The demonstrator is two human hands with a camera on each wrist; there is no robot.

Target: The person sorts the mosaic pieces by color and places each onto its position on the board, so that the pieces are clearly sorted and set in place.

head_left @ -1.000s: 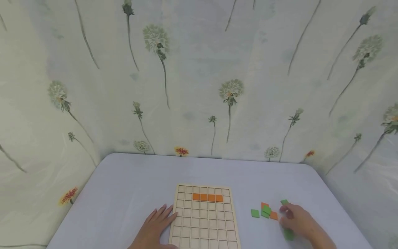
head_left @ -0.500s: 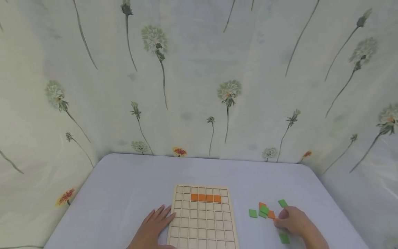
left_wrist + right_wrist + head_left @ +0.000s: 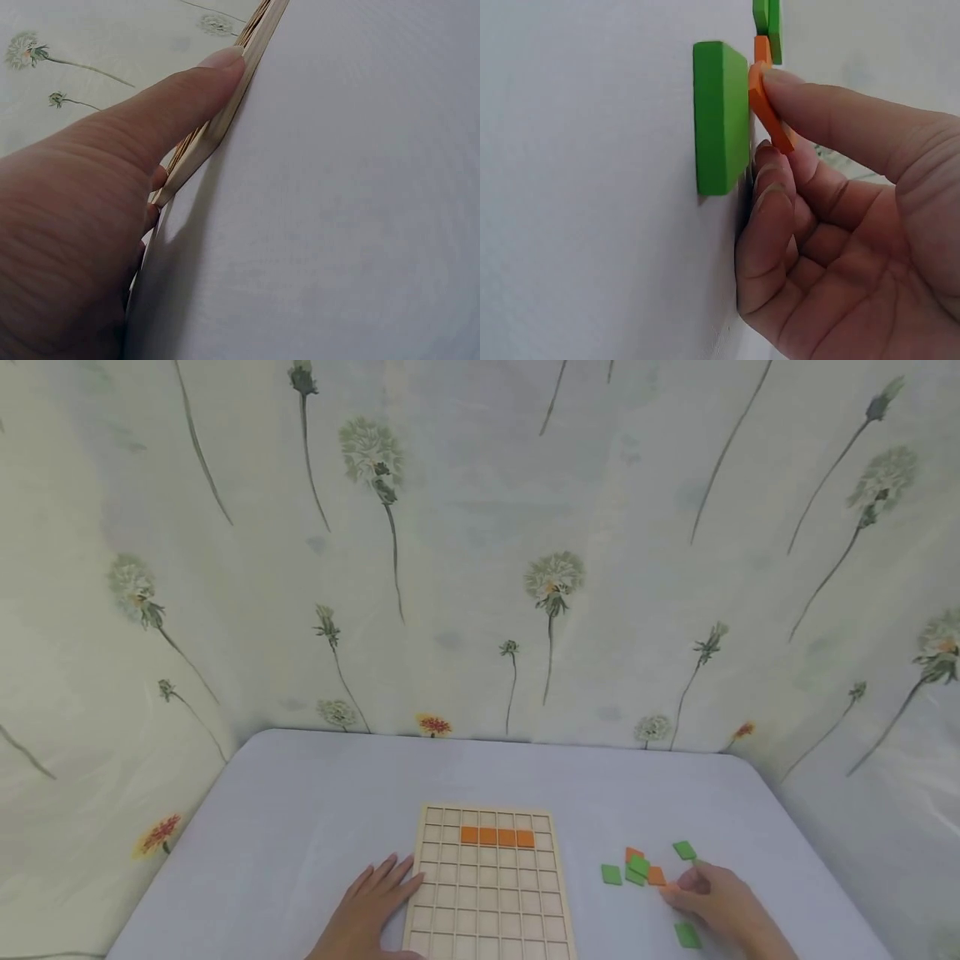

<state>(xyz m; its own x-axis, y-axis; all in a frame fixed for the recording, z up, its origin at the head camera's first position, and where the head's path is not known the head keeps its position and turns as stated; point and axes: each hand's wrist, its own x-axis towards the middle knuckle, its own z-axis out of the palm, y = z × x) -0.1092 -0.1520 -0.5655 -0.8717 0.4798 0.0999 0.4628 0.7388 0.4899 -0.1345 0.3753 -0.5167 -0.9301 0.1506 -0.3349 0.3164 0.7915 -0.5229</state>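
Note:
A wooden grid board (image 3: 487, 893) lies on the table, with a row of orange square tiles (image 3: 497, 837) in its second row from the far end. My left hand (image 3: 367, 910) rests at the board's left side with fingers spread; in the left wrist view its thumb (image 3: 187, 94) touches the wooden rim (image 3: 240, 94). To the right of the board, my right hand (image 3: 716, 902) pinches an orange tile (image 3: 769, 112) between thumb and fingers. That tile is tilted, and its other fingers are curled beside the table. A green tile (image 3: 721, 118) lies close by.
Left of my right hand lies a loose cluster of green (image 3: 611, 874) and orange tiles (image 3: 656, 876), some overlapping. Single green tiles lie beyond the hand (image 3: 684, 850) and nearer me (image 3: 686, 934). A flower-patterned curtain (image 3: 480, 568) hangs behind the white table (image 3: 337, 793).
My right hand has shifted slightly left and lowered its fingertips onto an orange tile, which it now pinches. The left hand keeps its place at the board.

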